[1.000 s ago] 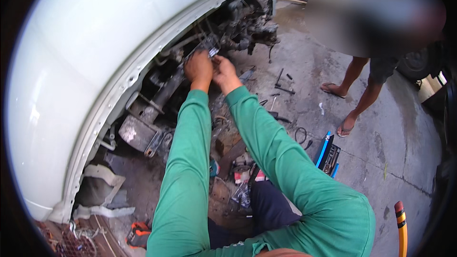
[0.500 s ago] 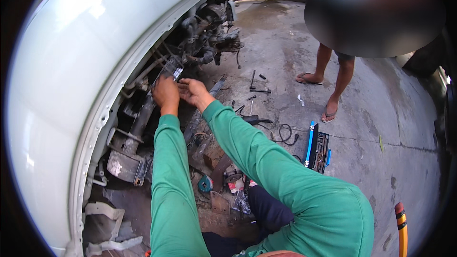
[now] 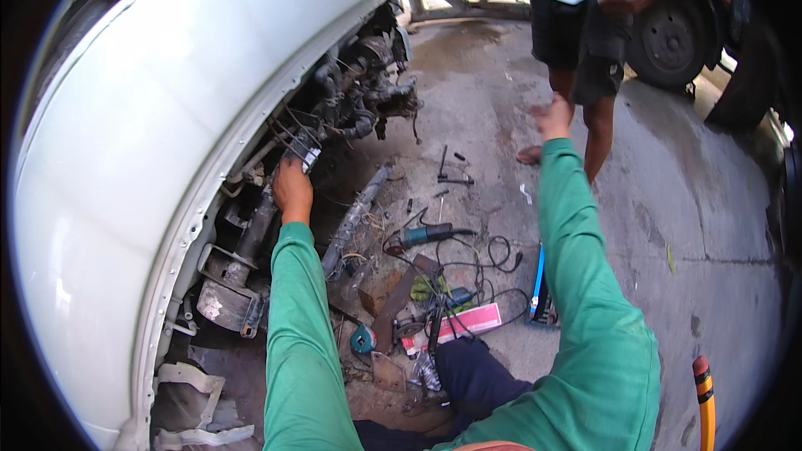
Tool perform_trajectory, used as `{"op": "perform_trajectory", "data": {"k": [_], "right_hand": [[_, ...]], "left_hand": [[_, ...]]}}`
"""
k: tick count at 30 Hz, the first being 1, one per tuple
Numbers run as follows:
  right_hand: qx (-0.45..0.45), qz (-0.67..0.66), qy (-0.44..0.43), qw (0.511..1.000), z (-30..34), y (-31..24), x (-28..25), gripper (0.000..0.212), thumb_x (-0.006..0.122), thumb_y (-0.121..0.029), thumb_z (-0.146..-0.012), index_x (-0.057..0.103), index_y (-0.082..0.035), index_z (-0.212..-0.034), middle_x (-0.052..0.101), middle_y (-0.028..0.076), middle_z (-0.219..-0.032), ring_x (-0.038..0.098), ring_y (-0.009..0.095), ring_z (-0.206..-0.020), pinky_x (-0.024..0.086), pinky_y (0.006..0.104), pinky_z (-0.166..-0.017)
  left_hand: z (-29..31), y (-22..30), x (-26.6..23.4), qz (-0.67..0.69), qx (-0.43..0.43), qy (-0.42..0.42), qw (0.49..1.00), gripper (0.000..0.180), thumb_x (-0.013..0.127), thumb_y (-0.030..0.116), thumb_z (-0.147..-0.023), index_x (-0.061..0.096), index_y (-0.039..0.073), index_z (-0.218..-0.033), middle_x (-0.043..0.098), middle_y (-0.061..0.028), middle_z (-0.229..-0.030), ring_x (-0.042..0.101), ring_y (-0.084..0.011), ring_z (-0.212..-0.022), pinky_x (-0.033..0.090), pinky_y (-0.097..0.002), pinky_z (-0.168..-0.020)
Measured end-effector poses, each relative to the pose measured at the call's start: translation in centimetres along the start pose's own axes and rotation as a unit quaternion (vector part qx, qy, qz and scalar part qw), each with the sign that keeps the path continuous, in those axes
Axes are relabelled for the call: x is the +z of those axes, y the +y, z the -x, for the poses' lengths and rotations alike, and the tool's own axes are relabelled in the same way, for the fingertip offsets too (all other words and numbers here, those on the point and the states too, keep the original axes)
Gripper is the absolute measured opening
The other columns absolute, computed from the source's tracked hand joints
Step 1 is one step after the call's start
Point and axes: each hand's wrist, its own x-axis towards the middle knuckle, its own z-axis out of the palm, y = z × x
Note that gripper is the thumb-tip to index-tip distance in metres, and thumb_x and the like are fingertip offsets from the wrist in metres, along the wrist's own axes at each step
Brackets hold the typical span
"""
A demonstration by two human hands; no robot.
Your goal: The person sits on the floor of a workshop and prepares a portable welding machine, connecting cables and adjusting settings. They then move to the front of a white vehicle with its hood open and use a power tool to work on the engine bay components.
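My left hand [image 3: 292, 190] reaches under the white vehicle body [image 3: 209, 92]. Its fingers are closed at a dark part with a shiny pale face [image 3: 310, 159], beside the greasy axle tube [image 3: 256, 230]; the fingertips are partly hidden. Out to the right, my right hand [image 3: 553, 117] is raised over the concrete with nothing in it and its fingers apart, slightly smeared. In the picture it overlaps the legs of a standing person [image 3: 585, 42]. Both my arms wear green sleeves.
An angle grinder [image 3: 426, 234], cords, a red-and-white box [image 3: 468, 324], a teal tape measure [image 3: 362, 340] and a long metal bar [image 3: 357, 219] lie near my knees. Wrenches [image 3: 455, 180] are farther off. A blue case [image 3: 539, 288] is partly behind my right arm.
My right hand has left my left hand's side and swung right, up toward the person. The left hand stays at the dark part. The grinder and box are now uncovered.
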Motion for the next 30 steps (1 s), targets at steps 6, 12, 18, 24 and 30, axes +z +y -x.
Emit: {"op": "perform_trajectory", "data": {"k": [6,12,18,24,30], "right_hand": [[-0.111,-0.149,-0.235,0.954,0.8,-19.0,-1.8,0.069,0.057,-0.037,-0.101,0.029,-0.012,-0.159,0.018,0.017,-0.167,0.028,0.047,-0.15,0.037,0.0631,-0.116],[-0.108,-0.041,-0.107,0.987,1.6,-13.5,-14.4,0.066,0.049,-0.035,-0.107,0.022,-0.007,-0.16,0.033,0.021,-0.159,0.052,0.045,-0.134,0.049,0.0576,-0.108],[0.139,0.078,-0.002,0.987,8.6,1.0,-37.1,0.032,0.048,-0.024,-0.102,0.061,0.003,-0.116,0.069,0.02,-0.112,0.069,0.035,-0.102,0.057,0.0459,-0.089],[0.345,0.579,-0.272,0.687,41.1,20.0,-42.3,0.05,0.061,-0.038,-0.098,0.061,-0.004,-0.135,0.066,0.01,-0.125,0.066,0.025,-0.104,0.054,0.039,-0.087],[0.025,0.723,-0.641,0.255,47.1,23.8,-35.1,0.073,0.068,-0.051,-0.093,0.054,0.001,-0.143,0.056,0.03,-0.139,0.055,0.043,-0.13,0.045,0.0454,-0.108]], "left_hand": [[2.3,-0.5,-3.6,0.168,0.077,0.103,0.977,0.034,0.082,0.004,-0.075,0.069,0.002,-0.106,0.062,-0.0179,-0.113,0.062,-0.0406,-0.106,0.051,-0.0481,-0.093],[15.4,1.6,-13.7,0.275,0.084,0.112,0.951,0.028,0.08,0.007,-0.08,0.07,0.001,-0.106,0.066,-0.0173,-0.116,0.064,-0.0375,-0.11,0.052,-0.0444,-0.096],[32.1,-6.2,-24.1,0.217,-0.126,0.107,0.962,0.024,0.08,0.014,-0.084,0.075,0.002,-0.104,0.075,-0.0124,-0.1,0.071,-0.027,-0.095,0.055,-0.0372,-0.088],[51.3,-12.2,-36.5,0.117,-0.396,0.092,0.906,0.032,0.079,0.017,-0.091,0.073,-0.005,-0.114,0.076,-0.0093,-0.1,0.068,-0.012,-0.088,0.054,-0.0264,-0.082],[60.0,-14.9,-33.4,0.247,-0.481,0.0,0.841,0.029,0.077,0.016,-0.093,0.073,-0.002,-0.114,0.073,-0.0052,-0.098,0.065,-0.011,-0.088,0.053,-0.0269,-0.079]]}}
